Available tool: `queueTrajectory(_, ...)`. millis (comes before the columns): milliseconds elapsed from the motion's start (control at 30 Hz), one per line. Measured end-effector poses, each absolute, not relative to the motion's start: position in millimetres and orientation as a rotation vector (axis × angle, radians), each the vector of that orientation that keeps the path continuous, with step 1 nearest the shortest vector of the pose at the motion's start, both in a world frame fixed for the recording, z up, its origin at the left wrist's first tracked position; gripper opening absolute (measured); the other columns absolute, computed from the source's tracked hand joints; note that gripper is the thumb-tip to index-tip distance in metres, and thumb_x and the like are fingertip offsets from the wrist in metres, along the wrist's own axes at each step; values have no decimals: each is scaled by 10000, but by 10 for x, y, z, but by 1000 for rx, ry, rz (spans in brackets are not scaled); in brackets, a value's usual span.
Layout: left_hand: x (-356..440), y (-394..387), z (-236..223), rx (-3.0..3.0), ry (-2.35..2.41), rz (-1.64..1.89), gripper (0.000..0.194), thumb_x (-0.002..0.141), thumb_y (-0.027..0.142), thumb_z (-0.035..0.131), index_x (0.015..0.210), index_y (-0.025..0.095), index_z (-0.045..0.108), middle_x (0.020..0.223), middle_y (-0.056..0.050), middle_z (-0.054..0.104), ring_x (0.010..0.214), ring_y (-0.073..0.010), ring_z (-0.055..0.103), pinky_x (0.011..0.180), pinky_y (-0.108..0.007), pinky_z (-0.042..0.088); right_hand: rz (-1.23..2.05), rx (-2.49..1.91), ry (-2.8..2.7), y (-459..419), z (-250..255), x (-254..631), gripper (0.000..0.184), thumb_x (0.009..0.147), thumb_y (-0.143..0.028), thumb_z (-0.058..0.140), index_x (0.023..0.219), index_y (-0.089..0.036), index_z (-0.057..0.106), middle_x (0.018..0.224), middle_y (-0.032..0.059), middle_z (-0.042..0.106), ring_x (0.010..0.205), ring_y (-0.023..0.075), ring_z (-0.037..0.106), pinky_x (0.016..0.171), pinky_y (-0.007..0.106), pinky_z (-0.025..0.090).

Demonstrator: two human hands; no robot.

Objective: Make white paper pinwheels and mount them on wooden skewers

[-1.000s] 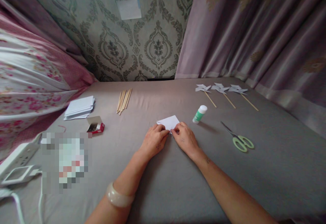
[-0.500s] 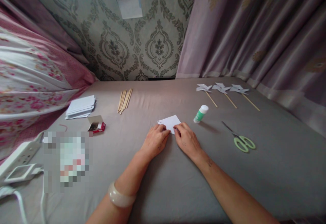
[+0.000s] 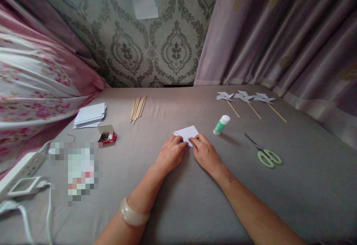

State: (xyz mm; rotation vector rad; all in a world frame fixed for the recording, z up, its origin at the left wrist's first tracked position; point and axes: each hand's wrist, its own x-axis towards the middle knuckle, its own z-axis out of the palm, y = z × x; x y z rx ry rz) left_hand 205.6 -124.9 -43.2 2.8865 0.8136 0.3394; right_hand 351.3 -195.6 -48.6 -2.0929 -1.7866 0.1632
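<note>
A small folded white paper (image 3: 186,131) lies flat on the grey cloth surface (image 3: 178,200) in the middle. My left hand (image 3: 170,154) rests on the paper's near left corner with its fingers bent down onto it. My right hand (image 3: 203,152) presses its fingertips on the paper's near right edge. The two hands almost touch each other. A pale bangle (image 3: 134,213) circles my left wrist.
A green-and-white glue stick (image 3: 221,124) lies right of the paper, green-handled scissors (image 3: 264,155) further right. Three white paper pinwheels on sticks (image 3: 245,98) lie at the back right. Wooden sticks (image 3: 137,108), a white paper stack (image 3: 90,115), a small red box (image 3: 107,136) and a power strip (image 3: 19,170) sit left.
The hands have stayed on the paper, with the right fingertips shifting slightly along its near edge. The view has drifted a little.
</note>
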Motion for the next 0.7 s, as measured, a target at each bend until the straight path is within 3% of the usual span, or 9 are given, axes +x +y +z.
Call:
queueTrajectory(567, 2074, -1324, -374, 2952, 853, 292, 328, 921, 187, 390, 1181, 220, 586, 1027, -88, 614, 1006, -233, 520, 876, -378, 434, 229, -2146, -1869, -1930, -389, 3513, 355, 911, -117, 360, 1140, -193, 620, 1070, 111, 574, 976, 199, 571, 811, 271, 436)
queueTrajectory(700, 2083, -1350, -377, 2977, 813, 347, 297, 913, 189, 401, 1107, 217, 625, 1063, -103, 598, 1037, -244, 501, 886, -392, 417, 235, -2095, -1821, -1910, -463, 3570, 360, 902, -123, 375, 1145, -195, 631, 1054, 109, 589, 939, 192, 592, 812, 269, 445)
